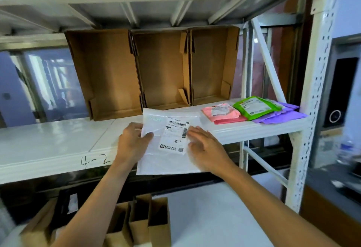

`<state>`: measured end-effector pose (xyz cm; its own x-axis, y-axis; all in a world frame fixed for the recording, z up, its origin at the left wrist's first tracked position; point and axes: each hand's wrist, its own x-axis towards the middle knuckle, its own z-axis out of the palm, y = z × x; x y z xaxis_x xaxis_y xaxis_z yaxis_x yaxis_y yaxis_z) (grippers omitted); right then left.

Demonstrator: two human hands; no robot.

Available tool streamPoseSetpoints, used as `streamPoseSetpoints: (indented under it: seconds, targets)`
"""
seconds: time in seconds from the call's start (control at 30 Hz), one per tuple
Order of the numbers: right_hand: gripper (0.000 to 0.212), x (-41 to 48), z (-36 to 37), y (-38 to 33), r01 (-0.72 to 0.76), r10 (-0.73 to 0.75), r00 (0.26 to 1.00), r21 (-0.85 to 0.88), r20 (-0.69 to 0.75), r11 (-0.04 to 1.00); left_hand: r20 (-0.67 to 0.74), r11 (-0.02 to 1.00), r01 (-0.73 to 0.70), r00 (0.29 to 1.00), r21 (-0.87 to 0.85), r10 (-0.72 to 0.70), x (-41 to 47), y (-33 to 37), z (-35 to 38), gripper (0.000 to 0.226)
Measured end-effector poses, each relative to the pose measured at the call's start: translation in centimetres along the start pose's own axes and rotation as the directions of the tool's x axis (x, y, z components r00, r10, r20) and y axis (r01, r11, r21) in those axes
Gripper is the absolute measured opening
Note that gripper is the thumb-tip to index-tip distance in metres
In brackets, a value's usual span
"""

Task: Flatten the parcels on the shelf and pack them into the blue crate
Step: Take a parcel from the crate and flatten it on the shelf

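White plastic parcel [172, 161], flat and carrying a printed shipping label, is lying on the front part of the white metal shelf [48, 145], with its near end hanging out past the shelf's front lip. Both hands are resting on it. The left hand [132, 141] is pinching the parcel's left edge, its thumb lying on top of the plastic and its fingers curling at the edge. The right hand [205, 147] is lying spread and flat over the right side of the parcel, fingers straight and pointing toward the label; it is slightly blurred.

Three brown cardboard trays [162, 67] are standing on end in a row at the back of the shelf, their open sides facing forward. To the right of the white plastic parcel, well apart from the hands, a pink plastic parcel [224, 113], a green plastic parcel [256, 107] and some purple plastic parcels [283, 115] are lying overlapped near the shelf's right post. Brown cardboard pieces [148, 221] are standing below the shelf, between the forearms.
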<state>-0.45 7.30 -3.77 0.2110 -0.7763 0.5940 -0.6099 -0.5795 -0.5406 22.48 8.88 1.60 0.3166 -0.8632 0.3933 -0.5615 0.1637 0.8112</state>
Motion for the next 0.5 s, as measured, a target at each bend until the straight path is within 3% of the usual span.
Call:
streamPoseSetpoints:
  seconds: [0.1, 0.17, 0.33, 0.43, 0.5]
  targets:
    - [0.044, -2.5, -0.6, 0.7, -0.075, 0.114, 0.960, 0.159, -0.256, 0.985, 0.078, 0.968, 0.034, 0.997, -0.248, -0.015, -2.0, 0.9, 1.0, 0.016]
    - [0.051, -4.6, -1.2, 2.2, -0.171, 0.245, 0.927, 0.261, -0.283, 0.950, 0.106, 0.955, 0.016, 0.994, -0.296, 0.016, -4.2, 1.0, 2.5, 0.009]
    - [0.050, -9.3, -1.7, 7.5, -0.425, 0.497, 0.864, 0.409, -0.085, 0.808, 0.157, 0.921, 0.089, 0.987, -0.380, -0.031, -9.4, -0.7, 7.2, 0.008]
    - [0.013, -12.6, -2.7, 9.6, -0.556, 0.602, 0.798, 0.425, 0.031, 0.715, 0.212, 0.892, 0.182, 0.972, -0.413, -0.100, -12.0, -2.5, 10.3, 0.010]
    - [0.004, -15.3, -3.3, 11.0, -0.625, 0.652, 0.752, 0.421, 0.098, 0.658, 0.280, 0.864, 0.281, 0.944, -0.418, -0.171, -14.0, -3.8, 12.7, 0.015]
